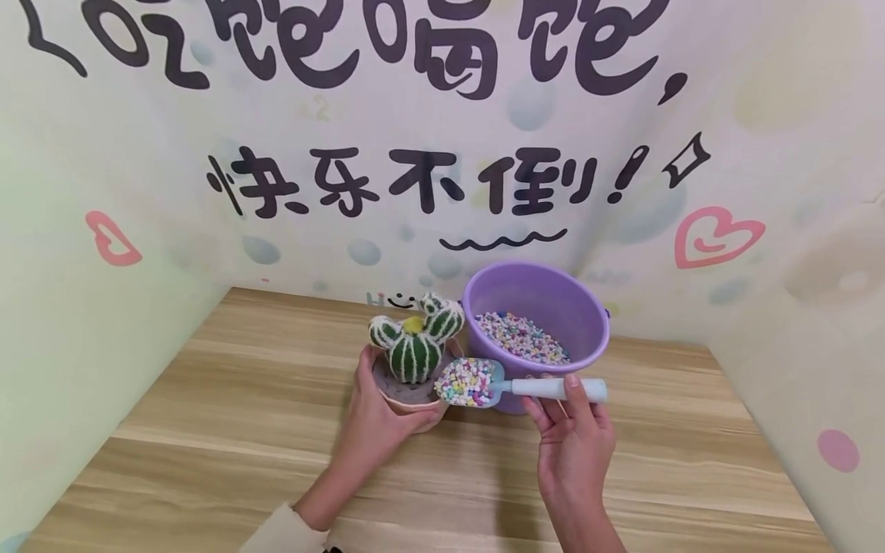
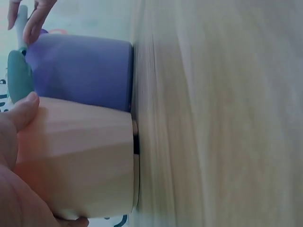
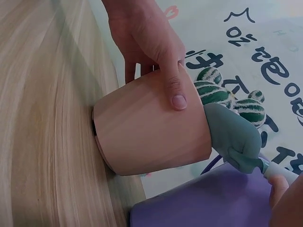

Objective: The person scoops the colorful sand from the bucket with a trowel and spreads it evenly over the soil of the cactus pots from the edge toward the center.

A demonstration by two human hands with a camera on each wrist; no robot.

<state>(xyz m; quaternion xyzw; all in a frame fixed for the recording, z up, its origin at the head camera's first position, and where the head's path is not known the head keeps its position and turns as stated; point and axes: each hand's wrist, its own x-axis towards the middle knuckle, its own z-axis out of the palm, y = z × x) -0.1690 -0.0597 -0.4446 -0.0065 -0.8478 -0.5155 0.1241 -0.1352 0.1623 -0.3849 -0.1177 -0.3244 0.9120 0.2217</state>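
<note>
"Left hand (image 1: 380, 407): fingers?"
"Curled round the pot (image 3: 142, 132), cactus (image 1: 416, 359) inside."
"Right hand (image 1: 577, 449)?"
"Pinching the scoop (image 1: 508, 386), heaped with pebbles (image 1: 465, 382), at the pot's right rim."
"Bucket (image 1: 553, 307)?"
"Just beside the pot, to its right."

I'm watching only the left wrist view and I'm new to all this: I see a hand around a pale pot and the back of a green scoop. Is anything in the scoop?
Observer: Yes. In the head view, the scoop is loaded with small multicoloured bits.
Visitor: Neat! Does anything stick up out of the pot? I can't see from here.
Observer: It does: a green, white-striped cactus, as the head view shows.
</note>
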